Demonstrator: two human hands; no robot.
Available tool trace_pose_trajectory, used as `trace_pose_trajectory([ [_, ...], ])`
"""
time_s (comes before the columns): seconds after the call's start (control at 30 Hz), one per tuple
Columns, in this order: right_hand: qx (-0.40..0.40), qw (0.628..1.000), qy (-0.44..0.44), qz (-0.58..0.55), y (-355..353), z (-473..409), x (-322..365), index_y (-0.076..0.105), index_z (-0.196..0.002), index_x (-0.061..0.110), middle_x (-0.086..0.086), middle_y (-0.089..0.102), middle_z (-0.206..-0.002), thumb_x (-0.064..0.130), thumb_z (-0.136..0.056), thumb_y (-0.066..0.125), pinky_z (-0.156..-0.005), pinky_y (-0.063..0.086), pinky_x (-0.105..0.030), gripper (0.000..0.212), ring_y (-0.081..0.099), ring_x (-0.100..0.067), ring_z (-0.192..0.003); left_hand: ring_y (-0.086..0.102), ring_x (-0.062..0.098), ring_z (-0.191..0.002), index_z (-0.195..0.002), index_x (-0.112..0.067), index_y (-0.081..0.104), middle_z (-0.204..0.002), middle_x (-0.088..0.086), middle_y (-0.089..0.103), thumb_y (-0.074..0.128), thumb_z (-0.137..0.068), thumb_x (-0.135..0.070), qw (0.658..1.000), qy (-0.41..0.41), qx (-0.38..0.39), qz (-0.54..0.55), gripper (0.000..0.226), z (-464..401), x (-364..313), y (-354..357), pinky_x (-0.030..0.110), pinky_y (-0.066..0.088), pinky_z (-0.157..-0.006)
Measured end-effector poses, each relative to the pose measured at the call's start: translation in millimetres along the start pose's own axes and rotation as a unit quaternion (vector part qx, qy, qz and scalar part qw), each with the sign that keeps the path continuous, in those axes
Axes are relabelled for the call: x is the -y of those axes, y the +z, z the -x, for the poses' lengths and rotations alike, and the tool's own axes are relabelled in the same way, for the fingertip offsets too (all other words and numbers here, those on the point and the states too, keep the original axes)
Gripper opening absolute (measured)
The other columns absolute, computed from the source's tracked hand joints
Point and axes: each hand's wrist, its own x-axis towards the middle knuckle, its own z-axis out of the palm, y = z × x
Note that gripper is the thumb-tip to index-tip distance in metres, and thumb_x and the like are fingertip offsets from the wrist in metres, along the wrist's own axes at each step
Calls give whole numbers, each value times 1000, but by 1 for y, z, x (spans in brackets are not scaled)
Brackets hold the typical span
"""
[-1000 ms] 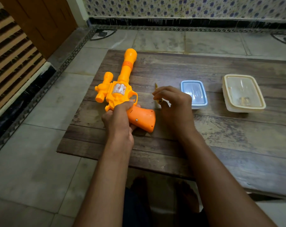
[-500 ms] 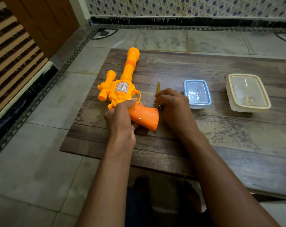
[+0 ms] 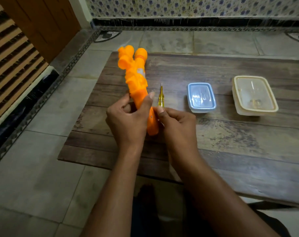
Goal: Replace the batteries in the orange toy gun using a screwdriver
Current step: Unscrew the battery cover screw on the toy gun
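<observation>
While the head camera looks down over a low wooden table (image 3: 231, 134), this is what's on show:

Toy gun: the orange toy gun (image 3: 136, 79) is tipped up on its edge near the table's left side, barrel pointing away from the person, grip end toward them. A small screw head shows on the grip side.

Left hand: the left hand (image 3: 128, 117) is wrapped round the gun just above the grip, thumb up along the right side of the body, fingers curled behind it.

Right hand: the right hand (image 3: 176, 122) is pinching the handle end of a screwdriver (image 3: 161, 98) between thumb and fingers, right next to the gun's grip.

Screwdriver: yellow see-through handle, thin metal tip aimed away from the person, lying just right of the gun.

Boxes: a blue-lidded box (image 3: 201, 97) sits right of the screwdriver, and a cream tub (image 3: 255, 95) further right, with something small inside, can't tell what.

Floor: grey tiles (image 3: 34, 177) all around.
</observation>
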Motion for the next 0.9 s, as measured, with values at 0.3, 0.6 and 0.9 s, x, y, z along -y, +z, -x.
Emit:
trace_pose_trajectory([
  [0.3,20,879,258,-401,2,10,16,68,-122,-8,-25,73,-120,2,-104,46,-88,62,-37,30,73,-30,-107,76,-1,-74,-117,-21,82,-82,-17,78,93,-79,-38,998,24,46,-42,43,7,-5,10,34,66,-76],
  [0.6,23,865,272,-421,2,5,12,66,-124,-10,-30,69,-125,0,-104,45,-106,53,-50,31,65,-41,-123,80,12,-86,-118,-16,82,-95,-4,83,93,-79,-24,996,-6,86,-1,41,0,-2,7,32,65,-81],
  [0.9,20,855,284,-434,-3,9,24,65,-121,-11,-25,74,-112,-3,-101,46,-72,64,-35,29,74,-29,-91,78,20,-85,-109,-23,84,-93,4,80,97,-68,-38,996,47,73,-37,46,2,3,10,47,65,-78],
])
